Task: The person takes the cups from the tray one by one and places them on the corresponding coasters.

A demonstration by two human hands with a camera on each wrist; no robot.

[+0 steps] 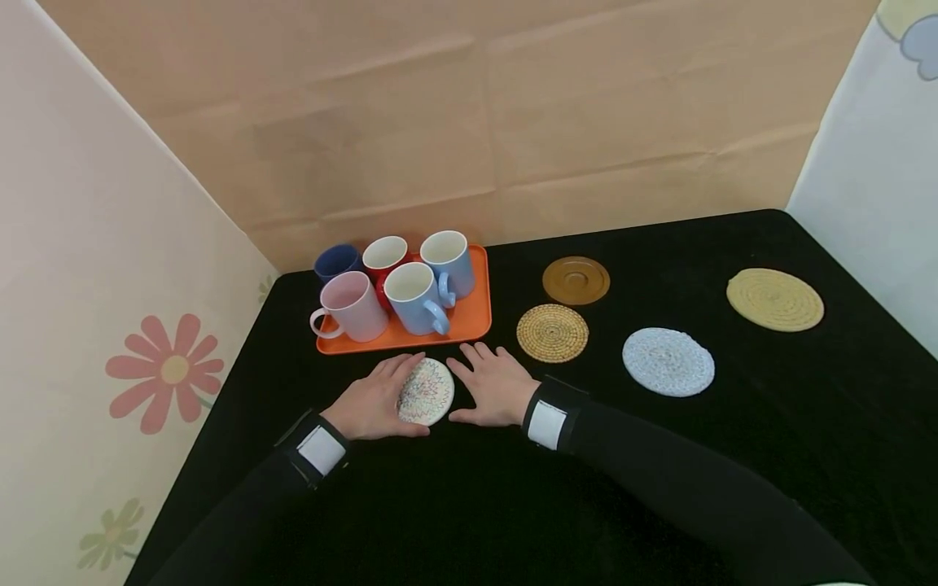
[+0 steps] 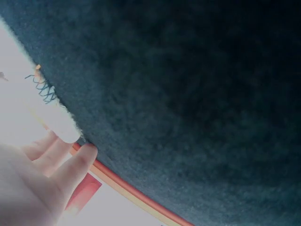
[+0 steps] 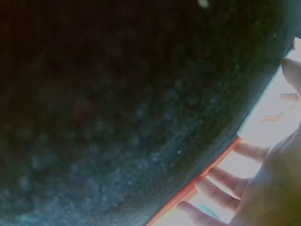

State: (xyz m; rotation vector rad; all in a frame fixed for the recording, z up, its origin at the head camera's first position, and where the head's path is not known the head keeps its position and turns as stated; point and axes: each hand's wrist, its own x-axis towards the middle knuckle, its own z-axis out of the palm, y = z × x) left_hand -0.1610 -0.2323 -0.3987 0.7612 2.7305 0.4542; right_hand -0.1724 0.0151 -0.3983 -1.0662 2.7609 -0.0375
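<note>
One round patterned coaster (image 1: 431, 391) lies between the left hand (image 1: 375, 403), whose spread thumb and fingers touch its edge, and the right hand (image 1: 498, 388), splayed just beside it and holding nothing. Beyond both, mugs (image 1: 357, 309) stand on an orange tray (image 1: 479, 303).

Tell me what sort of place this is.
Most likely a staged corner rather than a lived-in room: a black table is closed in by a creased tan sheet behind it and a pale, flower-printed panel along its left side.
</note>
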